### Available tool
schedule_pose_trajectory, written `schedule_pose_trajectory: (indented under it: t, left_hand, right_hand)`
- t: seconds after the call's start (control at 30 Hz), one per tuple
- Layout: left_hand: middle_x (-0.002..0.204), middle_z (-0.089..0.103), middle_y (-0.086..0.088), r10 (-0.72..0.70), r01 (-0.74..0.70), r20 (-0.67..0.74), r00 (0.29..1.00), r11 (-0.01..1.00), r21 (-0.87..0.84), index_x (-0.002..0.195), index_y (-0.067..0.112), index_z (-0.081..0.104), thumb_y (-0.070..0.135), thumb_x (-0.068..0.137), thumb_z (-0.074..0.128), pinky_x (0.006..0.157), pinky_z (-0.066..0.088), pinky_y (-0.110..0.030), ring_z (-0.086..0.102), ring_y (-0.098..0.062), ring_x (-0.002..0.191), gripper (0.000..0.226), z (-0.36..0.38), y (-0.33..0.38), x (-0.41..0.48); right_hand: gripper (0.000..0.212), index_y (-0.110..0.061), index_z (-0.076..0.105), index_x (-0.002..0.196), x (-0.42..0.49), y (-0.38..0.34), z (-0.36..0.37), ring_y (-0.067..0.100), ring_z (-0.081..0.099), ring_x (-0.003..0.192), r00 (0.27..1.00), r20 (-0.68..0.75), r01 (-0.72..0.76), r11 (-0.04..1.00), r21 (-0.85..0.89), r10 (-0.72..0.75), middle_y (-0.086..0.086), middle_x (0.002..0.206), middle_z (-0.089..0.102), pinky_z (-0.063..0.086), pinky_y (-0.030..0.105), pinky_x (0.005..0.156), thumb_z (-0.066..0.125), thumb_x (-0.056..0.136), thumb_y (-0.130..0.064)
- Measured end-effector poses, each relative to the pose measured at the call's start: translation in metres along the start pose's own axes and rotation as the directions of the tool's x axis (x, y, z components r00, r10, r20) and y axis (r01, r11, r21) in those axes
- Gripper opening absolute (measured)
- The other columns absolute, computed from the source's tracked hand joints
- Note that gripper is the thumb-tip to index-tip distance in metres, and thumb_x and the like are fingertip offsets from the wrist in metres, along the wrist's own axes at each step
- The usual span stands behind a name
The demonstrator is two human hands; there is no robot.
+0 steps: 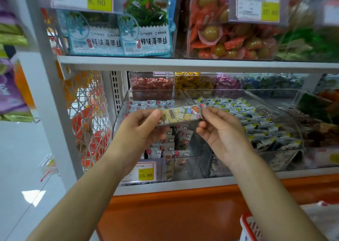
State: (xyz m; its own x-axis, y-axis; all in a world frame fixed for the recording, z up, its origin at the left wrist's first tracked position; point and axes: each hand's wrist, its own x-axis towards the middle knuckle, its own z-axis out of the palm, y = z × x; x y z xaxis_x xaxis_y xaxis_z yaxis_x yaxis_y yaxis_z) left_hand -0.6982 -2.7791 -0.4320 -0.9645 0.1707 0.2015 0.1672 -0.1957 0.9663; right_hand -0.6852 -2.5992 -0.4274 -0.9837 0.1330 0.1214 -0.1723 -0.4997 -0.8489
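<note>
The snack packet [180, 115] lies level between both hands, above the clear bin [120, 112] at the left end of the lower shelf [183, 186], near its front edge. The left hand [141, 126] has its grip pinched on the packet's left end, thumb against fingers. The right hand [220, 130] pinches the right end the same way. The packet looks light and thin, with a crinkly film wrapper that is probably slick and bends easily, and the contents might crack if squeezed. The flat sealed ends seem the safest hold, so a gentle pinch there spares the middle.
</note>
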Motion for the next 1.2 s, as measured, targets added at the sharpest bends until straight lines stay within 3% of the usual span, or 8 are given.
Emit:
schedule_pose_trajectory:
  t: [0.23, 0.37, 0.57, 0.7, 0.83, 0.93, 1.03, 1.2]
  left_hand:
    - [0.081, 0.072, -0.009, -0.156, 0.121, -0.037, 0.987, 0.877, -0.465, 0.061, 0.013, 0.073, 0.029, 0.085, 0.057, 0.064, 0.056, -0.020, 0.069, -0.014, 0.075, 0.033, 0.005, -0.001, 0.003]
    - [0.075, 0.070, -0.010, -0.225, 0.144, -0.083, 0.971, 0.824, -0.549, 0.079, 0.007, 0.064, 0.029, 0.092, 0.052, 0.061, 0.056, -0.021, 0.069, -0.017, 0.070, 0.028, 0.006, -0.001, 0.004]
    - [0.069, 0.062, -0.002, 0.000, 0.005, -0.208, 0.978, 1.000, 0.023, 0.073, 0.016, 0.061, 0.036, 0.095, 0.045, 0.062, 0.050, -0.024, 0.057, -0.010, 0.065, 0.034, 0.007, -0.005, 0.000]
    - [0.066, 0.050, -0.006, 0.060, -0.048, -0.159, 0.985, 0.996, 0.077, 0.062, 0.018, 0.054, 0.038, 0.092, 0.048, 0.056, 0.044, -0.023, 0.046, -0.014, 0.060, 0.037, 0.006, -0.002, -0.001]
    - [0.054, 0.051, 0.009, -0.015, 0.005, -0.043, 0.999, 0.975, -0.221, 0.059, 0.025, 0.070, 0.029, 0.087, 0.053, 0.044, 0.043, -0.012, 0.047, -0.004, 0.049, 0.033, 0.006, 0.001, 0.000]
    - [0.057, 0.051, 0.006, -0.032, 0.028, -0.006, 0.999, 0.944, -0.327, 0.094, 0.017, 0.074, 0.023, 0.081, 0.057, 0.046, 0.046, -0.011, 0.049, -0.003, 0.049, 0.023, 0.003, 0.001, 0.003]
    - [0.062, 0.054, 0.004, -0.028, 0.033, 0.019, 0.999, 0.948, -0.316, 0.102, 0.014, 0.073, 0.020, 0.079, 0.059, 0.050, 0.049, -0.015, 0.052, -0.006, 0.053, 0.028, 0.000, 0.002, 0.004]
    - [0.086, 0.069, 0.005, -0.010, 0.019, 0.079, 0.997, 0.993, -0.113, 0.105, 0.020, 0.072, 0.015, 0.088, 0.054, 0.058, 0.051, -0.019, 0.061, -0.009, 0.067, 0.026, -0.004, 0.004, 0.004]
  right_hand:
    - [0.014, -0.001, 0.061, 0.092, 0.001, 0.003, -0.002, 0.012, 0.066, 0.056, 0.993, 0.095, -0.085, 0.979, 0.186, 0.068, 0.007, 0.063, 0.067, 0.055, 0.021, 0.052, 0.052, 0.080, 0.002]
    - [0.021, 0.000, 0.061, 0.093, 0.002, 0.005, -0.004, 0.014, 0.067, 0.060, 0.991, 0.123, -0.077, 0.975, 0.208, 0.052, 0.010, 0.068, 0.068, 0.056, 0.023, 0.055, 0.052, 0.074, 0.005]
    - [0.026, 0.000, 0.062, 0.094, 0.003, 0.005, -0.005, 0.012, 0.067, 0.058, 0.991, 0.124, -0.086, 0.945, 0.316, 0.049, 0.009, 0.067, 0.068, 0.055, 0.020, 0.053, 0.053, 0.070, 0.004]
    - [0.027, 0.000, 0.058, 0.099, 0.005, 0.006, -0.006, 0.009, 0.064, 0.054, 0.994, 0.098, -0.091, 0.913, 0.398, 0.056, 0.008, 0.064, 0.066, 0.054, 0.019, 0.051, 0.050, 0.074, 0.006]
    - [0.030, -0.006, 0.061, 0.107, 0.005, 0.006, -0.008, 0.010, 0.062, 0.054, 0.996, 0.084, 0.018, 0.984, 0.178, -0.034, 0.005, 0.065, 0.066, 0.055, 0.022, 0.054, 0.039, 0.092, 0.007]
    - [0.023, -0.007, 0.063, 0.107, 0.004, 0.007, -0.007, 0.016, 0.063, 0.058, 0.981, 0.137, 0.141, 0.990, -0.008, -0.139, 0.005, 0.066, 0.063, 0.056, 0.029, 0.058, 0.045, 0.094, -0.012]
    - [0.022, -0.010, 0.063, 0.102, 0.003, 0.009, -0.010, 0.017, 0.064, 0.062, 0.962, 0.138, 0.261, 0.938, -0.230, -0.234, 0.006, 0.073, 0.058, 0.057, 0.031, 0.062, 0.055, 0.087, -0.024]
    - [0.019, -0.022, 0.057, 0.094, 0.005, 0.011, -0.013, 0.025, 0.067, 0.086, 0.916, 0.186, 0.400, 0.788, -0.469, -0.354, 0.010, 0.103, 0.058, 0.058, 0.038, 0.077, 0.053, 0.092, -0.003]
